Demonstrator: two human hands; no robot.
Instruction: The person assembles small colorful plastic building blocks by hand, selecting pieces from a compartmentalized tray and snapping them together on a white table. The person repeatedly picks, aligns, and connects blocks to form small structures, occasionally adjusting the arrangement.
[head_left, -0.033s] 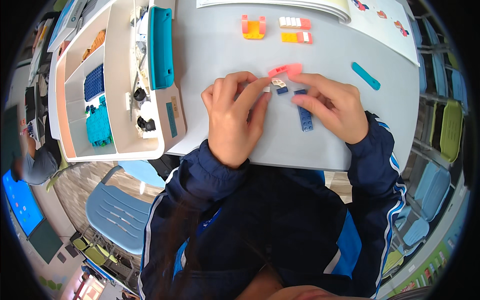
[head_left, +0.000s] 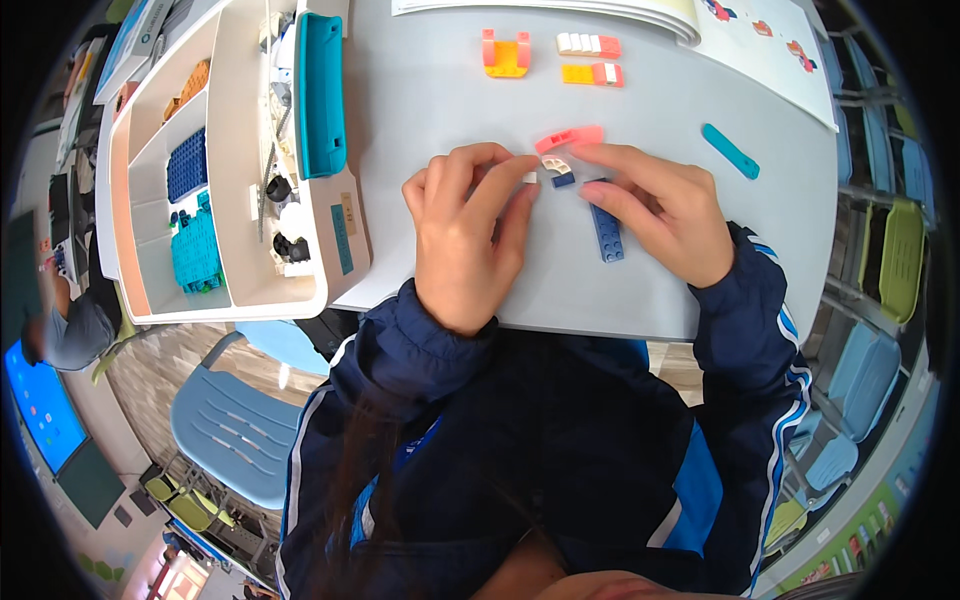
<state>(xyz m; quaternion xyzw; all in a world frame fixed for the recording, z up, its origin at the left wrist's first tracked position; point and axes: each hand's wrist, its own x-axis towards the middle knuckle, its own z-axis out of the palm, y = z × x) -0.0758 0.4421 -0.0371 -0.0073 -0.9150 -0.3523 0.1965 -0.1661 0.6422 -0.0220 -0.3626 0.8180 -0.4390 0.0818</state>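
My left hand [head_left: 462,225] is closed, pinching a small white brick [head_left: 530,178] between thumb and forefinger. My right hand [head_left: 665,205] has thumb and forefinger apart with nothing visible between them. Its forefinger tip is close to a coral curved brick [head_left: 570,138], and its thumb partly covers a long dark blue studded plate [head_left: 608,238]. Between the hands lie a white arched piece [head_left: 553,164] and a short dark blue brick [head_left: 563,181], which appear to touch.
A sorting box [head_left: 330,290] of bricks stands at left, with a teal tray [head_left: 322,95] on its edge. Coral-and-yellow assemblies [head_left: 507,60] sit at the back, near an open booklet [head_left: 760,60]. A teal bar [head_left: 731,151] lies at right. A blue chair [head_left: 235,425] stands lower left.
My right hand has shifted slightly to the left, its thumb now nearer the short dark blue brick. My left hand has barely moved.
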